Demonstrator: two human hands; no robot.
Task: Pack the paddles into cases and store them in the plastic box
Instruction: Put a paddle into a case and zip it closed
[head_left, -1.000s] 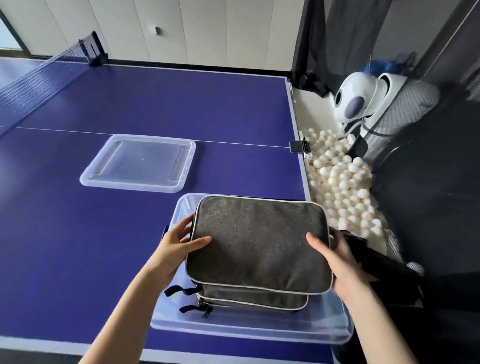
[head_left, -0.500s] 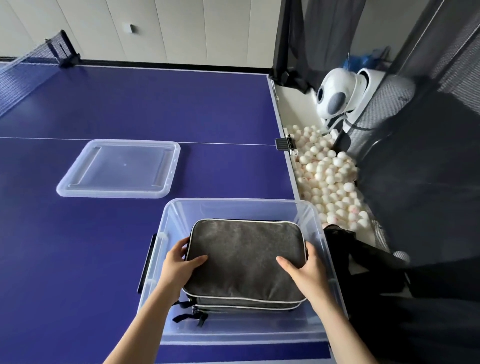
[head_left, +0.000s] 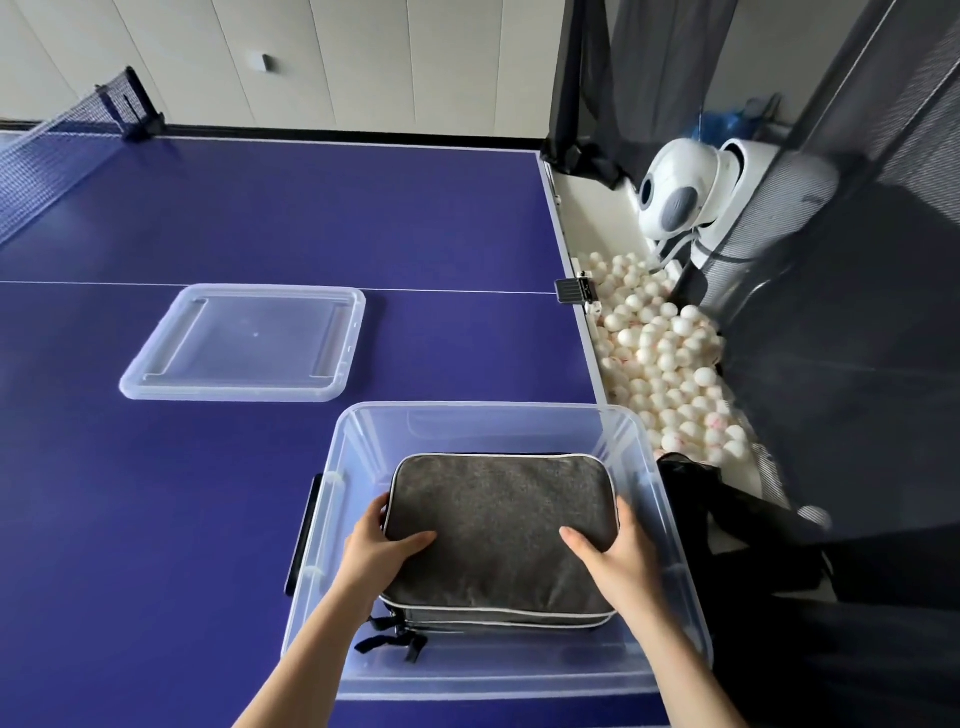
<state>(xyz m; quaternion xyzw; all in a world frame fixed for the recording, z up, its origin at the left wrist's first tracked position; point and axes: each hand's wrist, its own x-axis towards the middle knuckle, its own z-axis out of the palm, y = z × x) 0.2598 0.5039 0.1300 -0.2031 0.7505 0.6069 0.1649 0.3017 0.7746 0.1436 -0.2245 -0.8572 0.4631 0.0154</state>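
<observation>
Case stack (head_left: 498, 530) between both grips

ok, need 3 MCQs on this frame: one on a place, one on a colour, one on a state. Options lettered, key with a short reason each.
1. Where is the clear lid?
A. flat on the table, beyond and left of the plastic box
B. clipped onto the box
C. among the white balls off the table's right edge

2. What colour is the fabric of the top case?
A. red
B. dark grey with pale piping
C. bright yellow

3. What is the state of the cases?
A. lying on the table outside the box
B. unzipped and spread open
C. stacked inside the box, left hand and right hand gripping the top one's edges

Key:
1 A, the lid lies apart on the blue surface.
2 B, grey felt-like top with a light rim.
3 C, the box walls surround the stack and the thumbs lie on top.
</observation>
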